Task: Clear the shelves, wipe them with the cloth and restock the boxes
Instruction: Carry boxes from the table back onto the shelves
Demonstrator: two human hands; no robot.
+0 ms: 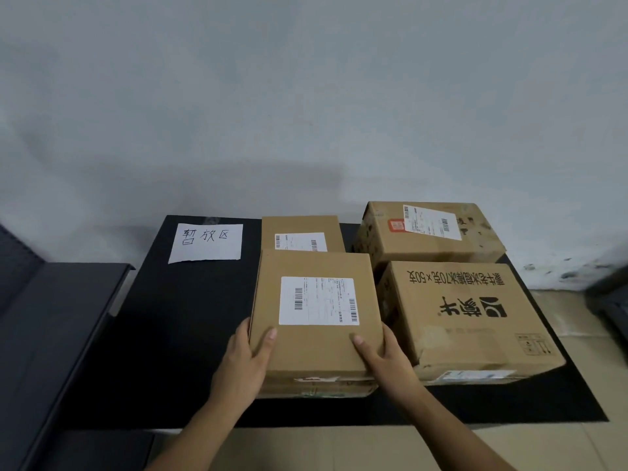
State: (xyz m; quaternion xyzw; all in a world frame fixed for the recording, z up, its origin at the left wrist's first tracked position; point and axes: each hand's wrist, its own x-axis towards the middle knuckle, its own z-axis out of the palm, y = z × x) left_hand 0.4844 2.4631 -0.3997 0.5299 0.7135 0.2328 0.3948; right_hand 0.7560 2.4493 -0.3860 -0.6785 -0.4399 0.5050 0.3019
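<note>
A brown cardboard box (316, 348) with a white shipping label lies on a black mat (176, 334) on the floor. My left hand (248, 362) grips its near left corner, thumb on top. My right hand (384, 358) grips its near right corner, thumb on top as well. Behind it sits a smaller labelled box (300, 231). To the right lies a large printed box (465, 321), and behind that a worn labelled box (428, 232). No cloth is in view.
A white paper sign (207, 242) with handwritten characters lies at the mat's far left. A dark grey shelf unit (51, 328) stands at the left edge, another dark edge (611, 300) at the right. A grey wall rises behind; tiled floor lies in front.
</note>
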